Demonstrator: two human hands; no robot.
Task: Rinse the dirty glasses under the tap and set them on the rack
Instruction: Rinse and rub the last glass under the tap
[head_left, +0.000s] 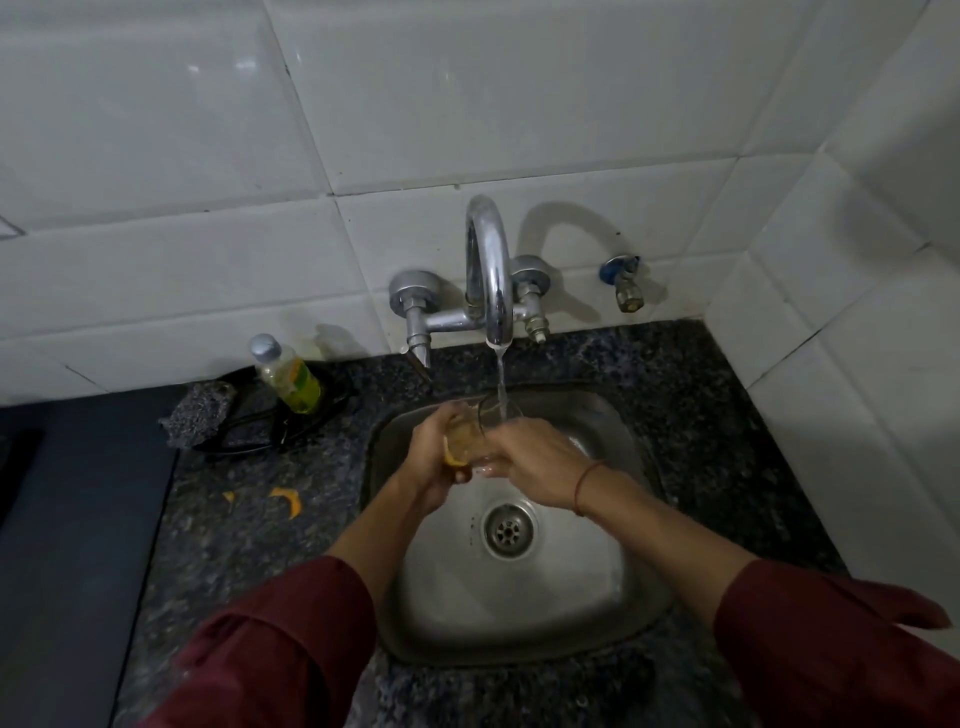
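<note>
The glass (470, 434) is held tilted over the back edge of the sink (375, 470), its mouth up under the water (501, 384) falling from the tap (491, 270). This looks like the rinsing step. The left hand (434, 452) wraps curled fingers round the glass's side, with something yellowish against the palm that I cannot identify. The right hand (540, 462) closes round the base, its fingers mostly hidden beneath. Next the glass likely needs emptying and carrying to the rack, which is not in view.

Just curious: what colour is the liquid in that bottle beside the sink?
Yellow-green in the bottle, seen from the head view.
</note>
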